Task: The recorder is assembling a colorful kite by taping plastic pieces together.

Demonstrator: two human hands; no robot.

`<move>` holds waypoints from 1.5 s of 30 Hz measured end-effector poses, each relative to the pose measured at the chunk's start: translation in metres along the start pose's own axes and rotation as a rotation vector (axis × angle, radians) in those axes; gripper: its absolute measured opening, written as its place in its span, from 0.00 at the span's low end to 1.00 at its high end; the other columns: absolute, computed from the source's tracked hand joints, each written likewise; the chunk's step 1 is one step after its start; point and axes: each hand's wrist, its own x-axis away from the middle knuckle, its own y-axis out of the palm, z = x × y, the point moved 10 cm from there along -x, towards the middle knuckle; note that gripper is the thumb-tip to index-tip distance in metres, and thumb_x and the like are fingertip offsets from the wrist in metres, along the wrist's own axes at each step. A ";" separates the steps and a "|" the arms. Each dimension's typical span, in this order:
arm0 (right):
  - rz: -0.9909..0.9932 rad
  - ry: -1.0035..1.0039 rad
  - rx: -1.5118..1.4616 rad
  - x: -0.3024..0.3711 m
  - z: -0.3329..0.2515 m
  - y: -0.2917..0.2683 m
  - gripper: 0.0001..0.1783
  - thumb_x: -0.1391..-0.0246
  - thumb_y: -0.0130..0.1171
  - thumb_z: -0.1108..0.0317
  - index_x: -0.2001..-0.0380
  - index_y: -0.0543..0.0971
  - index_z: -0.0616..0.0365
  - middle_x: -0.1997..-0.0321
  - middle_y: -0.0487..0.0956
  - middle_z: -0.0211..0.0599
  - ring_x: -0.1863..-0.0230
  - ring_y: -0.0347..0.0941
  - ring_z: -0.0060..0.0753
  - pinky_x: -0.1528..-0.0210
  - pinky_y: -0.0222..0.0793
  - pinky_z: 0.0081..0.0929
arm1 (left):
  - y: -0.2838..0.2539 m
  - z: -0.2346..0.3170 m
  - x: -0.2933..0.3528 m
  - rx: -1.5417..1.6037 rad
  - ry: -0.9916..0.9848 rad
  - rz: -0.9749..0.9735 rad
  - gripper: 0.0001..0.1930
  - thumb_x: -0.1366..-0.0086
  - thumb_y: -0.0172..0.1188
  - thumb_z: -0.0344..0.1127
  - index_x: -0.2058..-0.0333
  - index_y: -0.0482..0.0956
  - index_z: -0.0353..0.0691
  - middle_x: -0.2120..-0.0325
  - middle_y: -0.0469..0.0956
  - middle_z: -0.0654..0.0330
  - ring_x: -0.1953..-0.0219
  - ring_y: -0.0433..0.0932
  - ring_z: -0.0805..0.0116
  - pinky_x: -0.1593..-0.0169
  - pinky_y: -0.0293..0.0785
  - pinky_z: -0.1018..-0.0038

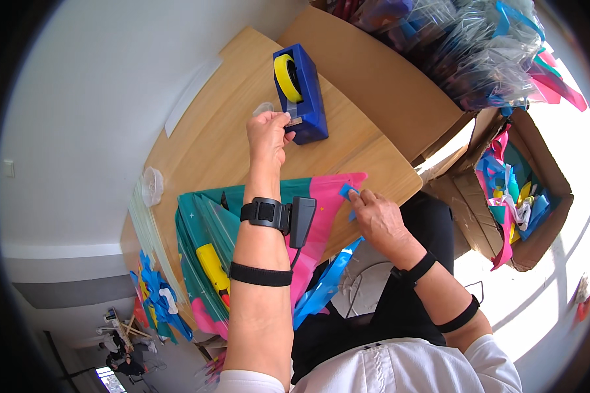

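Observation:
My left hand (267, 139) is at the front of a blue tape dispenser (313, 98), its fingertips pinched on the free end of the clear tape (294, 111). A yellow tape roll (286, 77) sits in the dispenser. At the table's near edge my right hand (378, 221) is closed on a small blue strip (347, 190) by the corner of a green and pink sheet (318, 213). My left forearm hides part of this sheet. On the sheet lies a yellow-handled tool (212, 267) with a red end. A longer blue strip (331, 278) hangs below my right hand.
A clear round lid or cup (152, 186) stands at the table's left, near long pale strips (152, 226) and a blue bundle (156, 295). Right of the table are a large cardboard box (373, 72), plastic-wrapped bundles (485, 59) and an open carton (462, 209) of coloured scraps.

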 end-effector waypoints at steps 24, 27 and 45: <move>0.008 0.009 0.004 0.001 -0.001 -0.001 0.21 0.51 0.54 0.73 0.52 0.74 0.66 0.66 0.74 0.41 0.65 0.75 0.41 0.65 0.73 0.34 | 0.033 -0.080 0.032 0.784 -0.459 -0.025 0.04 0.36 0.49 0.25 0.70 0.68 0.34 0.77 0.70 0.56 0.76 0.70 0.67 0.73 0.67 0.72; 0.021 -0.009 0.002 0.000 -0.006 -0.001 0.20 0.51 0.54 0.72 0.52 0.74 0.66 0.67 0.74 0.40 0.65 0.75 0.41 0.66 0.73 0.34 | 0.041 -0.109 0.040 0.772 -0.604 -0.116 0.04 0.36 0.50 0.24 0.72 0.67 0.35 0.76 0.71 0.54 0.76 0.70 0.67 0.76 0.66 0.75; 0.012 0.007 0.044 0.001 0.001 0.002 0.19 0.49 0.54 0.71 0.53 0.75 0.66 0.66 0.74 0.40 0.65 0.75 0.40 0.66 0.73 0.34 | 0.108 -0.046 0.093 -1.114 0.424 -0.910 0.04 0.49 0.60 0.28 0.77 0.74 0.34 0.79 0.74 0.47 0.74 0.72 0.49 0.71 0.66 0.61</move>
